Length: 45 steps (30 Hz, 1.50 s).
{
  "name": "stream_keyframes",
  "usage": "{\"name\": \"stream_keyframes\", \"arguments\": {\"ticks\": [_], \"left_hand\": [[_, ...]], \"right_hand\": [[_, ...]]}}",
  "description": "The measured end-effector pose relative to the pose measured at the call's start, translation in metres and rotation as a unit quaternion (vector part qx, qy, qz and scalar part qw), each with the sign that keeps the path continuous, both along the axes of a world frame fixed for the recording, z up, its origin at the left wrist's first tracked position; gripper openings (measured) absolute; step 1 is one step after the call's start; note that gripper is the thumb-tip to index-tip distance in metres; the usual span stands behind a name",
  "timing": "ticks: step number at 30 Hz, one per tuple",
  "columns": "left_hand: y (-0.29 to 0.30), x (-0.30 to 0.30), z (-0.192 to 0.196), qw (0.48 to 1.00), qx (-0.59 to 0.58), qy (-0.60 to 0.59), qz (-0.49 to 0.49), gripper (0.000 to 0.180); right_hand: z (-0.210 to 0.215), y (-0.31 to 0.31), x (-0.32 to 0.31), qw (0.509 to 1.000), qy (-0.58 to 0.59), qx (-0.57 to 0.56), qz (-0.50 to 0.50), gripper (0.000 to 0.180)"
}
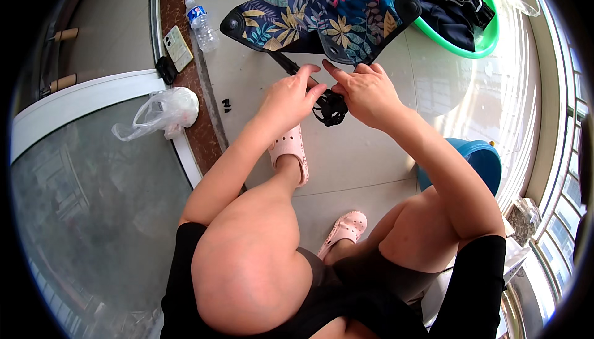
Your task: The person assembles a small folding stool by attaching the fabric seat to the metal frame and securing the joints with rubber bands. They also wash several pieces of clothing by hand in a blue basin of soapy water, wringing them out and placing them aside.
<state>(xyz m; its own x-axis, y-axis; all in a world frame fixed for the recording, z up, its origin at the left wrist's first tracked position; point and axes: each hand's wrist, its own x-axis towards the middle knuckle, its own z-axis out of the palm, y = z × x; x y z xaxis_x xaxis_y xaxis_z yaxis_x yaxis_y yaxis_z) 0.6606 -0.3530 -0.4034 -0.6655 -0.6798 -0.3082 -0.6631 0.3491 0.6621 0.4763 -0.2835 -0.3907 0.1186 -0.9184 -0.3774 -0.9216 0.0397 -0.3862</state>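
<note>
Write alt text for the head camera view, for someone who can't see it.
Seen from above, a seated person's left hand and right hand work a black plastic joint of a folding chair with a leaf-print fabric seat. A water bottle and green basin sit nearby.

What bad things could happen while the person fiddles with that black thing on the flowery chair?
The small black parts loose on the floor could get lost or kicked away. Fingertips of the left hand and right hand sit close together at the black joint piece, so a slip might pinch one. The flowery chair seems only half put together, so it might tip or shift.
</note>
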Motion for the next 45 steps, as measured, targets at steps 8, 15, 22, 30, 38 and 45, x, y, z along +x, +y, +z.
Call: {"name": "stream_keyframes", "arguments": {"ticks": [8, 15, 22, 30, 38, 45], "left_hand": [[0.003, 0.004, 0.004, 0.922, 0.287, 0.217, 0.142, 0.029], [0.002, -0.003, 0.018, 0.974, 0.175, 0.144, 0.029, 0.022], [0.007, -0.008, 0.012, 0.862, 0.379, 0.279, 0.189, 0.01], [-0.001, 0.005, 0.012, 0.895, 0.321, 0.263, 0.168, 0.011], [0.0, 0.028, 0.018, 0.924, 0.287, 0.234, 0.097, 0.02], [0.006, 0.017, 0.038, 0.874, 0.414, 0.205, 0.147, 0.019]], "right_hand": [[0.003, -0.001, -0.024, 0.831, -0.5, 0.125, -0.21, 0.047], [0.011, -0.002, -0.028, 0.788, -0.574, 0.086, -0.207, 0.038], [0.008, -0.009, -0.022, 0.862, -0.442, -0.092, -0.231, 0.024], [0.014, -0.003, -0.017, 0.915, -0.37, -0.048, -0.151, 0.022], [0.007, 0.005, -0.023, 0.793, -0.555, 0.119, -0.219, 0.023], [0.02, 0.005, -0.023, 0.854, -0.489, 0.076, -0.16, 0.025]]}}
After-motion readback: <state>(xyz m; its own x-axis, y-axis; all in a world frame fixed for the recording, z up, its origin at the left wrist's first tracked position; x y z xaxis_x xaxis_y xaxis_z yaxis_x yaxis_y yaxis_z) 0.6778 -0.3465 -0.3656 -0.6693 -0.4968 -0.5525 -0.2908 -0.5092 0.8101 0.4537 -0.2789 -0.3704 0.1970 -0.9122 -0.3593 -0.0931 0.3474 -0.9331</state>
